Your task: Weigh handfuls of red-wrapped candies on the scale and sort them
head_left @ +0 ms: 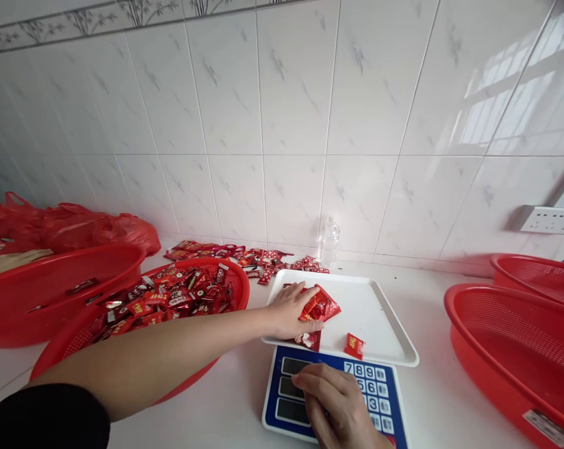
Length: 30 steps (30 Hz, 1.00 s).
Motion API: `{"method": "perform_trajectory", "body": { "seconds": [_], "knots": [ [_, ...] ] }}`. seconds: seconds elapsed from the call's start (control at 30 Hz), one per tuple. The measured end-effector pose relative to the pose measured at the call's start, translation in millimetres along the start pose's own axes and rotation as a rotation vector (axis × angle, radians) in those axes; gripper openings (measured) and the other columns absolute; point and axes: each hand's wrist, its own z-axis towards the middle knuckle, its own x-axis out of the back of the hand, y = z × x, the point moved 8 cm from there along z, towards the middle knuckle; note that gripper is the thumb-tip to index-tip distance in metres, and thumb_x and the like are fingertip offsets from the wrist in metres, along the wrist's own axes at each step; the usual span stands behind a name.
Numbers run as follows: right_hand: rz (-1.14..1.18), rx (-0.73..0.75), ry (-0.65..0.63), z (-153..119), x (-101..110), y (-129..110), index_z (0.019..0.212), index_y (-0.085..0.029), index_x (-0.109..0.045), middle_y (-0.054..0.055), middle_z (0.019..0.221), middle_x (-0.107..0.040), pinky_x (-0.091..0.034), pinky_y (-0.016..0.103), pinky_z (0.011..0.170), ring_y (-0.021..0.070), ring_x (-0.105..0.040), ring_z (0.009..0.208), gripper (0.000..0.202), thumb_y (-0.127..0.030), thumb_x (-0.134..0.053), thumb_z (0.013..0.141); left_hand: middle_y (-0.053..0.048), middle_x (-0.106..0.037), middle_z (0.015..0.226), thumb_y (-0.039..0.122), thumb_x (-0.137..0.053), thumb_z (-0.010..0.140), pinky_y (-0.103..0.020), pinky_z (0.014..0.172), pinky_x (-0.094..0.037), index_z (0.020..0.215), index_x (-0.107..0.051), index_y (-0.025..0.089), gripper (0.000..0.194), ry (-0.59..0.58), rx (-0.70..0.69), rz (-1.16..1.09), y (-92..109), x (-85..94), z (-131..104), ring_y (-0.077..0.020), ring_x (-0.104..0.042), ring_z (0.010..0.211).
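Note:
My left hand (295, 312) reaches across to the white tray (380, 340), its fingers spread over a few red candy packets (327, 305) at the tray's left side. One small red packet (354, 345) lies apart near the tray's front edge. The tray sits on a blue and white scale (275, 374) with a number keypad and dark display windows. Above the scale's displays and keys is my right hand (335, 399), its fingers curled; whatever it may hold is hidden.
Left of the tray, a red basket (242, 280) holds many wrapped candies, beside another red basket (132, 252) and red plastic bags (123, 232). Loose packets (267, 259) and a clear bottle (330, 242) stand along the wall. Red baskets (492, 312) are at right.

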Motion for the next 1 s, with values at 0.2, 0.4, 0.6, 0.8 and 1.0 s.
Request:
{"method": "perform_trajectory", "body": {
  "seconds": [0.2,0.4,0.6,0.8,1.0],
  "knots": [
    [-0.008,0.030,0.027,0.3,1.7,-4.1,0.104,-0.017,-0.060,0.005,0.087,-0.070,-0.053,0.021,0.064,0.0119,-0.069,0.077,0.029,-0.004,-0.043,0.084,-0.011,-0.016,0.158,0.077,-0.043,0.078,-0.061,0.111,-0.013,0.146,-0.032,0.033,0.082,0.018,-0.134,0.076,15.3,-6.3,26.0,-0.0415,-0.009,0.143],
    [-0.003,0.001,0.012,-1.4,-0.3,-0.4,0.105,-0.017,-0.060,0.005,0.087,-0.069,-0.054,0.022,0.064,0.0126,-0.069,0.076,0.030,-0.005,-0.042,0.084,-0.014,-0.013,0.159,0.071,-0.041,0.085,-0.057,0.113,-0.014,0.148,-0.027,0.024,0.081,0.063,-0.122,-0.012,33.0,19.0,20.0,-0.0370,-0.008,0.144],
    [-0.056,-0.001,0.026,2.8,10.1,0.5,0.109,-0.018,-0.059,0.006,0.090,-0.069,-0.053,0.023,0.060,0.0133,-0.067,0.074,0.031,-0.006,-0.043,0.085,-0.007,-0.042,0.147,0.051,-0.038,0.096,-0.040,0.112,-0.032,0.137,-0.037,0.029,0.047,0.545,-0.244,-0.525,64.3,81.5,-62.0,-0.0231,-0.035,0.137],
    [-0.358,-0.272,0.022,-6.7,38.9,44.4,0.120,-0.021,-0.055,0.008,0.107,-0.068,-0.058,0.035,0.077,0.0211,-0.065,0.096,0.029,-0.021,-0.047,0.093,-0.008,-0.059,0.123,0.042,-0.046,0.095,-0.039,0.102,-0.044,0.118,-0.049,0.026,0.029,0.896,-0.208,-0.741,20.1,39.6,-117.5,-0.0236,-0.054,0.119],
    [-0.695,-0.276,-0.259,-36.9,40.4,73.0,0.124,-0.024,-0.058,0.006,0.119,-0.066,-0.060,0.048,0.076,0.0333,-0.061,0.112,0.035,-0.032,-0.051,0.091,-0.006,-0.063,0.110,0.035,-0.045,0.096,-0.037,0.091,-0.050,0.110,-0.054,0.028,0.018,0.844,-0.254,-0.684,-1.9,4.8,-108.1,-0.0217,-0.061,0.103]
  ]
}}
